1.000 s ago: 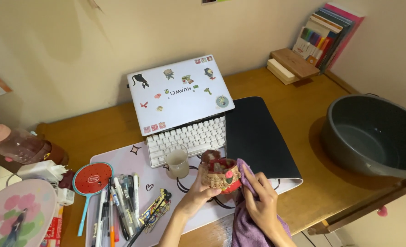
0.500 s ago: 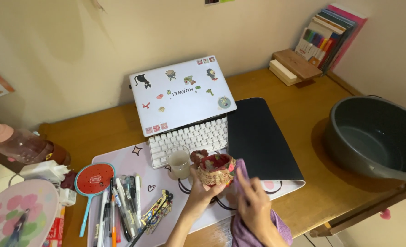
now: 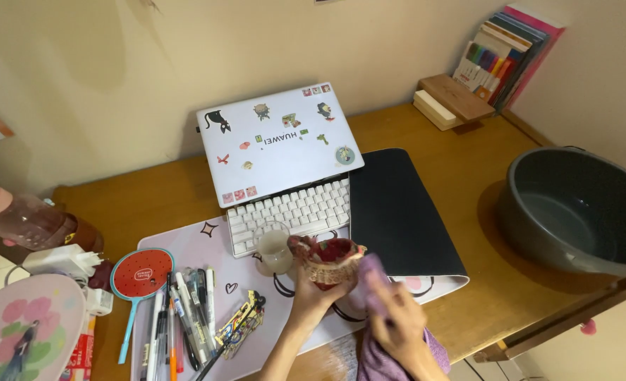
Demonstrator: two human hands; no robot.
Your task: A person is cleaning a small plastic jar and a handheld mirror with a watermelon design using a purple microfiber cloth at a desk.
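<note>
Tilted further: fabric basket (image 3: 330,258), near glass (image 3: 274,247).

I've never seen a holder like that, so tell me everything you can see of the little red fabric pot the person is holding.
The little red fabric pot is a small soft cup of red patterned cloth with a tan lace-like band round it. Its mouth is open and tilted toward the camera. The left hand grips it from below, just above the pale desk mat. The right hand presses a purple cloth to its side. A glass stands close beside it.

A stickered laptop (image 3: 279,141) leans over a white keyboard (image 3: 289,214), pens (image 3: 186,317) at left, grey basin (image 3: 574,208) at right.
</note>
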